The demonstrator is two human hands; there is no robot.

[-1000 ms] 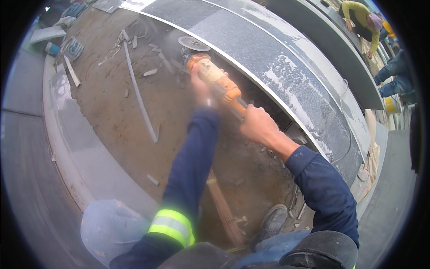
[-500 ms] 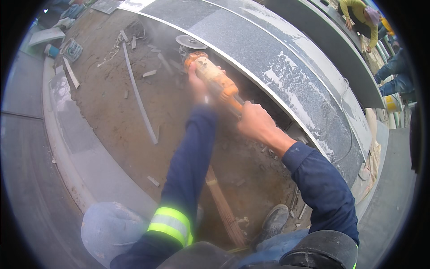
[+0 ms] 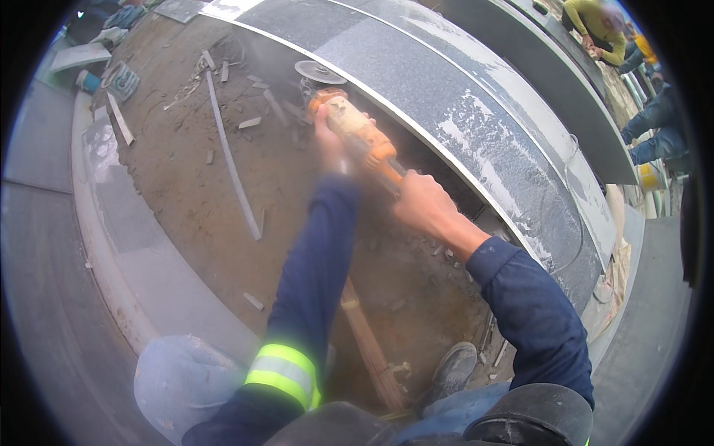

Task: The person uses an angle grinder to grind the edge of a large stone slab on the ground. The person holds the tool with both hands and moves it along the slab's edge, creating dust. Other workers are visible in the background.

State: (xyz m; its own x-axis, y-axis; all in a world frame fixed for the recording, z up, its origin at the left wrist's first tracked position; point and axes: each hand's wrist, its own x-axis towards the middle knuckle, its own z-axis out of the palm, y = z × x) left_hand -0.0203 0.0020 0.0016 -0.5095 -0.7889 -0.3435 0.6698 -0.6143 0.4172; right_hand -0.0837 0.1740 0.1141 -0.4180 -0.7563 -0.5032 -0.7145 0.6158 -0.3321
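An orange, dusty angle grinder [image 3: 357, 130] is held in both of my hands. My left hand [image 3: 329, 141] wraps round its front body, close behind the head. Further back, my right hand [image 3: 425, 199] grips the rear handle, its fingers closed. The grinder's round disc [image 3: 320, 72] lies flat at the white cut edge of a grey stone slab [image 3: 416, 89]. Whether the disc touches the edge I cannot tell. Dust hazes the air around the tool and my left hand.
Stone strips, such as a long thin one [image 3: 230, 160], and chips litter the dirt below. A bundle of sticks [image 3: 372, 349] lies by my shoe [image 3: 454, 366]. Stone slabs [image 3: 160, 245] border the left. A bucket [image 3: 120, 80] stands far left; a person in yellow [image 3: 595, 33] is far right.
The grinder and my hands have barely shifted, with the disc slightly further right along the slab edge. At far right, the person in yellow has brought their hands together.
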